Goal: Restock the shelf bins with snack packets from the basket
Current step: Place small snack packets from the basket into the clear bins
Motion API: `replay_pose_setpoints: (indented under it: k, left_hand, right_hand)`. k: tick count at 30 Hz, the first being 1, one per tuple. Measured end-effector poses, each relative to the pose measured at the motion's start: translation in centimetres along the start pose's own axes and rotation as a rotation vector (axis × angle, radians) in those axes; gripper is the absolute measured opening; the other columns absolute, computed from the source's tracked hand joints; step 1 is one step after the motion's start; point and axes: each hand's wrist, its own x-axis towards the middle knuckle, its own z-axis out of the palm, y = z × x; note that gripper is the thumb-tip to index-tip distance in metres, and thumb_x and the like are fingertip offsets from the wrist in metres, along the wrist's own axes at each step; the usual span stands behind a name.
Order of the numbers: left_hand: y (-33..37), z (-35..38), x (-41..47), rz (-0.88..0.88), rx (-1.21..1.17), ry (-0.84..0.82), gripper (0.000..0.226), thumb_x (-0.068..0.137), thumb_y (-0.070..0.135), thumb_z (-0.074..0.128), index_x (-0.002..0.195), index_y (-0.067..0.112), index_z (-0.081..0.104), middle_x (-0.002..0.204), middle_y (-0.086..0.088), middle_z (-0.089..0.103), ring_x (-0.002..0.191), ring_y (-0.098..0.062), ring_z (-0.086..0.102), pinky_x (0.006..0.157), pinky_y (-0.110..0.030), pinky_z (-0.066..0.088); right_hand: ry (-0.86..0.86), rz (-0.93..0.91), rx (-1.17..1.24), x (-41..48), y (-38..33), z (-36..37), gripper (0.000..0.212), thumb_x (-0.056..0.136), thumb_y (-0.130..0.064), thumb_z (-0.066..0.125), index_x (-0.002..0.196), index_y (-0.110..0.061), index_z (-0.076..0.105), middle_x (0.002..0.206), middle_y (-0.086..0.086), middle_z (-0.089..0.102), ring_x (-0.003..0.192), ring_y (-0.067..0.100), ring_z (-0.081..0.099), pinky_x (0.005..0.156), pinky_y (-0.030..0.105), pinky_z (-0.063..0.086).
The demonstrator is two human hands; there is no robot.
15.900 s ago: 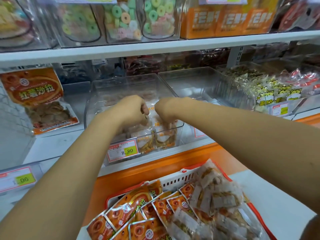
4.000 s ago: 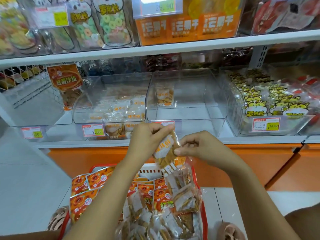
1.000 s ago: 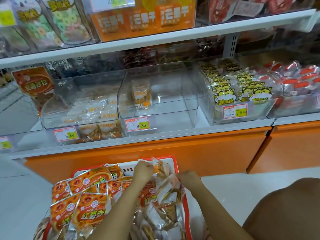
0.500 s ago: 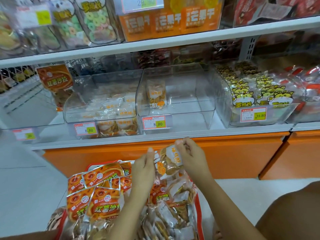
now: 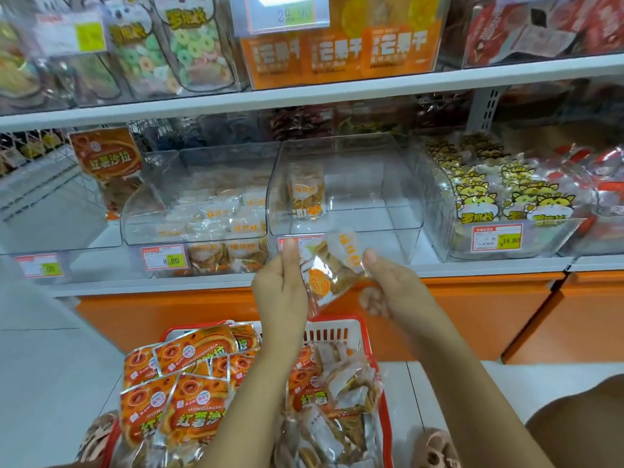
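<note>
Both hands hold one clear snack packet [image 5: 332, 268] with orange print, level with the shelf's front edge. My left hand [image 5: 282, 288] grips its left side and my right hand [image 5: 388, 287] pinches its right side. Below them a red basket [image 5: 341, 327] holds orange packets [image 5: 189, 393] and more clear packets [image 5: 341, 403]. Just behind the held packet is a nearly bare clear bin [image 5: 364, 197] with one packet [image 5: 305, 194] standing at its left wall. The clear bin [image 5: 199, 214] to its left holds several such packets.
A bin of yellow cat-print packets [image 5: 489, 201] stands to the right, with red packets beyond it. An orange bag [image 5: 106, 157] leans at the left. The upper shelf [image 5: 304, 92] overhangs the bins. Orange cabinet fronts [image 5: 472, 305] run below the shelf.
Both hands have lifted the clear packet from the basket up to the front of the nearly bare bin. The view has tilted up slightly.
</note>
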Motion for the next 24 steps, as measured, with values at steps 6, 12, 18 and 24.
replay_pose_setpoints:
  k: [6, 12, 18, 24]
  left_hand:
    - [1.7, 0.4, 3.6, 0.012, -0.097, -0.044, 0.055, 0.102, 0.035, 0.031, 0.054, 0.016, 0.05, 0.044, 0.005, 0.051, 0.043, -0.005, 0.049, 0.047, -0.017, 0.04]
    - [-1.1, -0.8, 10.0, 0.067, 0.327, -0.066, 0.025, 0.096, 0.028, 0.054, 0.117, 0.016, 0.062, 0.11, 0.002, 0.065, 0.101, -0.011, 0.06, 0.09, -0.028, 0.049]
    - [-2.6, -1.8, 12.0, 0.087, 0.374, -0.097, 0.036, 0.094, 0.021, 0.057, 0.13, 0.015, 0.058, 0.113, 0.0, 0.067, 0.098, -0.007, 0.061, 0.081, -0.016, 0.046]
    - [-4.8, -2.7, 12.1, 0.091, 0.322, -0.145, 0.029, 0.091, 0.028, 0.06, 0.116, 0.014, 0.068, 0.108, 0.002, 0.071, 0.092, 0.002, 0.061, 0.082, -0.007, 0.046]
  right_hand:
    - [0.05, -0.038, 0.32, 2.7, -2.5, 1.0, 0.041, 0.072, -0.032, 0.07, 0.102, -0.005, 0.066, 0.084, 0.003, 0.072, 0.054, 0.005, 0.052, 0.049, 0.013, 0.042]
    - [0.192, -0.106, -0.038, 9.2, -6.6, -1.4, 0.012, 0.083, -0.013, 0.071, 0.09, -0.004, 0.066, 0.075, 0.005, 0.067, 0.056, 0.01, 0.055, 0.047, 0.012, 0.04]
    - [0.117, 0.052, -0.342, 17.3, -6.8, -1.5, 0.016, 0.074, -0.002, 0.078, 0.084, -0.002, 0.065, 0.088, 0.015, 0.068, 0.065, 0.017, 0.062, 0.07, 0.025, 0.056]
    - [0.063, 0.274, -0.466, 24.1, -4.3, 0.4, 0.019, 0.076, -0.007, 0.078, 0.078, -0.004, 0.06, 0.085, 0.011, 0.065, 0.075, 0.018, 0.061, 0.088, 0.037, 0.054]
